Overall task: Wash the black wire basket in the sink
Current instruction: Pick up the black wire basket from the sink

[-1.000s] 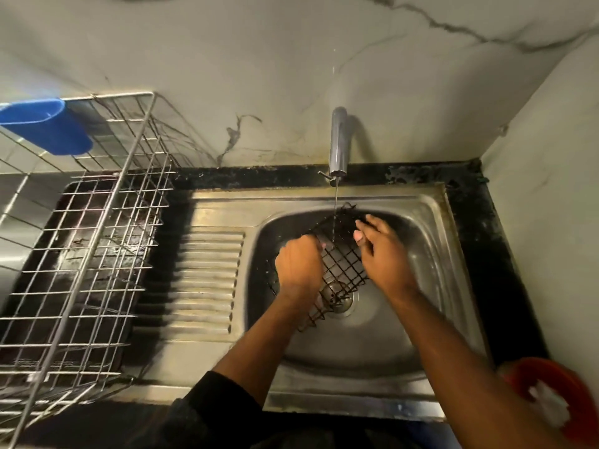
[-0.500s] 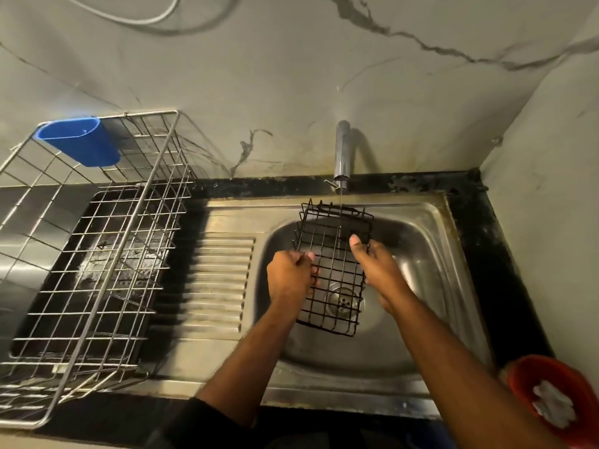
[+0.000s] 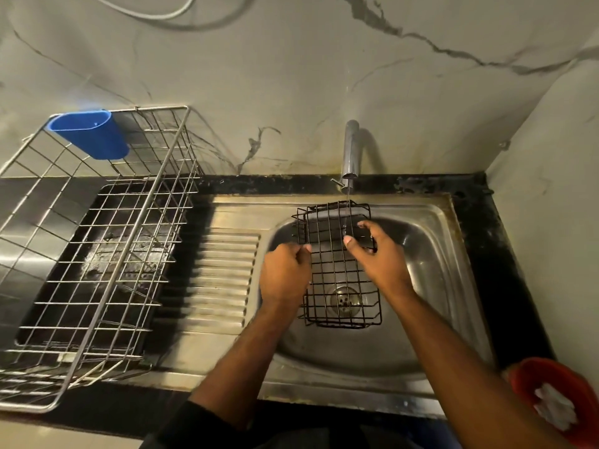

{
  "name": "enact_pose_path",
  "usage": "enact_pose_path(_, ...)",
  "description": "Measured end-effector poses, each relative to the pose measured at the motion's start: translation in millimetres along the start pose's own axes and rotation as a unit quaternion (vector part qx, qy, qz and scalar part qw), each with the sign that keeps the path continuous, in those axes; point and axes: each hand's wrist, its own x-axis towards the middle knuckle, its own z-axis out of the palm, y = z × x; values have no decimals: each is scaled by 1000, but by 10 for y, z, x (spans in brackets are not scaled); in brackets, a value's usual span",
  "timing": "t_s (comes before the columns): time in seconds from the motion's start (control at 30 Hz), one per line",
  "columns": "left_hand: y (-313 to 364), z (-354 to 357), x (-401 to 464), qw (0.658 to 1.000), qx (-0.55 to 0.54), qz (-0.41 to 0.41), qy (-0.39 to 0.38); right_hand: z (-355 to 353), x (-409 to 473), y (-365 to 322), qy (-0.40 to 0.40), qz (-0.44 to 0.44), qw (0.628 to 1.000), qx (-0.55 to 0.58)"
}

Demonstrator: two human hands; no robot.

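Basket (image 3: 337, 270) hangs over the sink (image 3: 431, 260), left hand (image 3: 283, 275) and right hand (image 3: 379, 257) gripping its sides.

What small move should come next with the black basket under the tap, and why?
Probably slide the black wire basket back, so the thin stream from the tap reaches its near half; water now lands only at the far end, while both hands hold it.

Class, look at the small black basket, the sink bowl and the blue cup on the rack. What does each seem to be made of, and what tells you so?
Black wire basket: thin metal wire, probably coated black; open welded grid.
Sink: stainless steel by its brushed, reflective grey sheen.
Blue cup: likely plastic; smooth, uniformly coloured, moulded.
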Motion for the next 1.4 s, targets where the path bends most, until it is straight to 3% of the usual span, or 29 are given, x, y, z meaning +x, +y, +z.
enact_pose_path(0.1, 11, -77, 40, 997, 35, 36, 59, -71, 16, 3, -4, -1, 1000, 29)
enact_pose_path(0.17, -48, -44, 89, 997, -82, 5, -6, -113, 31, 14, -5, 7, 998, 62)
enact_pose_path(0.23, -125, 23, 118, 974, -201, -50, -94, -145, 49, 18, -7, 13, 996, 90)
enact_pose_path(0.37, -162, 135, 95, 946, -272, -98, -147, -184, 99, 80, -7, 15, 992, 123)
enact_pose_path(0.53, -110, 115, 114, 949, -280, -71, -126, -168, 108, 99, -2, 4, 989, 150)
enact_pose_path(0.67, -81, 49, 187, 937, -275, -104, -191, -168, 103, 88, -31, -7, 988, 152)
enact_pose_path(0.87, -50, 161, 183, 974, -171, -97, -113, -129, 132, 75, -39, -10, 988, 149)
enact_pose_path(1.03, -9, 189, 218, 939, -293, -108, -142, -133, 207, 94, -71, -2, 985, 157)
enact_pose_path(1.1, 14, 223, 203, 936, -308, -93, -140, -123, 271, 72, -30, -8, 991, 127)
enact_pose_path(1.2, -4, 285, 194, 926, -345, -85, -126, -113, 364, -94, 118, -33, 990, 70)
enact_pose_path(1.27, -39, 336, 195, 927, -348, -92, -107, -115, 457, -232, 175, -21, 978, 114)
enact_pose_path(1.3, -60, 360, 192, 928, -345, -94, -102, -104, 518, -314, 167, -5, 971, 170)
enact_pose_path(1.4, -103, 386, 163, 932, -333, -112, -91, -46, 756, -589, 25, 98, 932, 349)
